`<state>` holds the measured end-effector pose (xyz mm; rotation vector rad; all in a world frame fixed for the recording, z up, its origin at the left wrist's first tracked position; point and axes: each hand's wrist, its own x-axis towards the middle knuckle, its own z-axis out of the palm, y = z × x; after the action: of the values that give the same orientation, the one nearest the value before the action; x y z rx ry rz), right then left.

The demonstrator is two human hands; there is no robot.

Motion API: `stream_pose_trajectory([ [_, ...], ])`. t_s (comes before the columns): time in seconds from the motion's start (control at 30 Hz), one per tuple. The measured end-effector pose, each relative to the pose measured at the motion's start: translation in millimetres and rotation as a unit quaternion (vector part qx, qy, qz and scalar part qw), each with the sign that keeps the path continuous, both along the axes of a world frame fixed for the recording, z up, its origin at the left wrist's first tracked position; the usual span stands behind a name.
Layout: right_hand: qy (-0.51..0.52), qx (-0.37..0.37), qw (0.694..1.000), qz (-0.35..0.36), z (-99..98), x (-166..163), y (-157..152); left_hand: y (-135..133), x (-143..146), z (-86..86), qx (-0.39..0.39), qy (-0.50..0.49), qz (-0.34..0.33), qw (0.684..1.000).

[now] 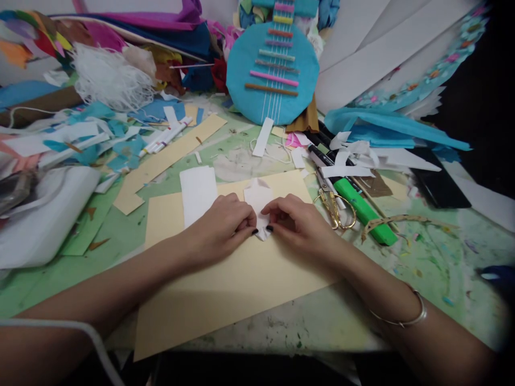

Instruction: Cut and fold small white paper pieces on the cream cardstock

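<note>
A small piece of folded white paper [257, 194] lies on a cream card sheet [225, 292], its lower end creased to a point. My left hand [225, 225] is closed, thumb and fingers pinching the paper's lower left edge. On the opposite side my right hand [301, 224] pinches the lower right edge, its fingers curled. Both thumb tips nearly meet at the folded point. Beside my left hand rests a flat white paper rectangle [198, 194], partly covered by that hand. A bracelet [418, 316] circles my right wrist.
Gold-handled scissors [333, 206] and a green box cutter [366, 212] lie right of the card. A blue paper guitar [273, 69] stands behind. White markers [164, 136], a cream strip [169, 161], white string [110, 78] and scraps cover the left. A black phone [436, 179] lies far right.
</note>
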<state>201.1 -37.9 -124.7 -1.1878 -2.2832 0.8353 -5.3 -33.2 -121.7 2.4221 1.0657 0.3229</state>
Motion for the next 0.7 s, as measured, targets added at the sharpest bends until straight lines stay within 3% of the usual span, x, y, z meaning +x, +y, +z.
stream_pose_trajectory([
  [0.7, 0.013, 0.038, 0.998, 0.054, -3.3, 1.4, 2.8, 0.3, 5.6, -3.7, 0.033, -0.002, 0.016, 0.999],
])
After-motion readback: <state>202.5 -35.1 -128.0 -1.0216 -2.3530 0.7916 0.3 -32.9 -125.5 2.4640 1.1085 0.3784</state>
